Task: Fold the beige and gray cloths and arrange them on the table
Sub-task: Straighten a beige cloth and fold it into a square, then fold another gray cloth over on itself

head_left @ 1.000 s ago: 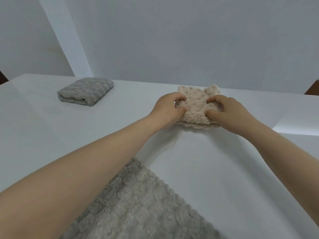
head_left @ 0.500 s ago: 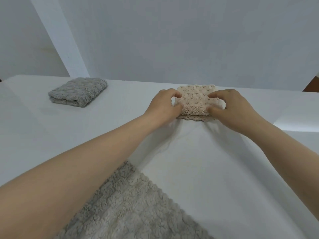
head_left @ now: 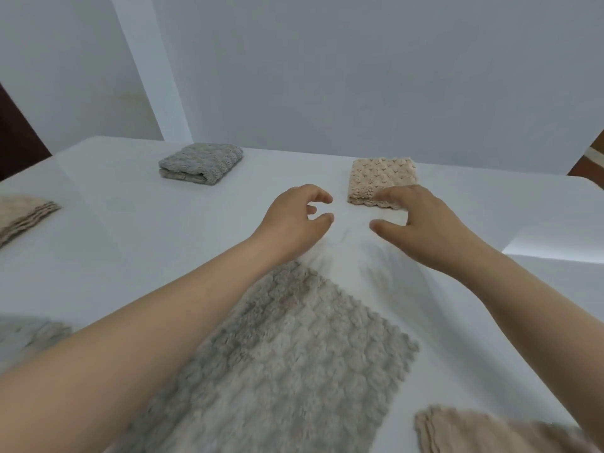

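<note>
Folded beige cloth on table, just beyond right hand; left hand near, apart. Both hands loosely curled, empty. Flat gray cloth under left forearm.

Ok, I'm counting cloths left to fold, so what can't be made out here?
Head view:
Left beige cloth: cut off by left edge.
Lower-left gray cloth: blurred, partly behind the left forearm.
Bottom-right beige cloth: cut off by bottom edge, blurred.
Folded beige cloth: near corner behind right hand.
</note>
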